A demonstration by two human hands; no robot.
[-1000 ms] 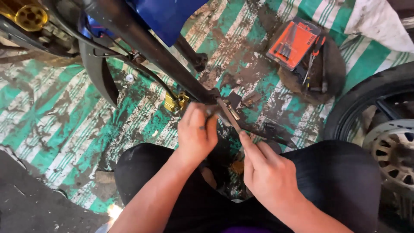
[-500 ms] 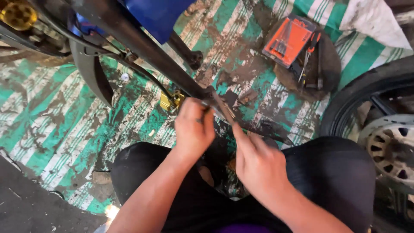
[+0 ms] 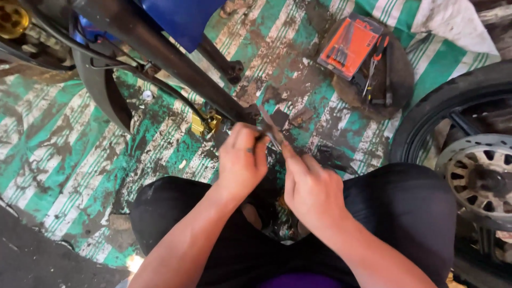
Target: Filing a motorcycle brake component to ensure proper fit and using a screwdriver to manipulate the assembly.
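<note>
Going from the left, the dark fork leg of the motorbike slants down from the top corner toward the middle, a curved black mudguard hanging beside it and a small yellow part lying on the mat just under its lower end. Against the pictures from a moment ago, the left hand has crept up a little and closed more tightly; its fingers are now curled round something small and dark at the foot of the fork leg, though I cannot make out quite what it pinches. The right hand has drawn in closer to it, the two nearly touching, and it grips the handle of a thin metal tool whose tip points up at that same spot. To my eye the work has narrowed onto that one fitting at the fork's lower end, with both hands steadying rather than reaching. Everything rests on a green-and-white striped mat, heavily smeared with grease and dirt. Farther right, an orange tool case lies open on a dark round pad, with red-handled pliers beside it. At the right edge a black tyre curves round a spoked wheel hub. The person crouches in black trousers above it all.
</note>
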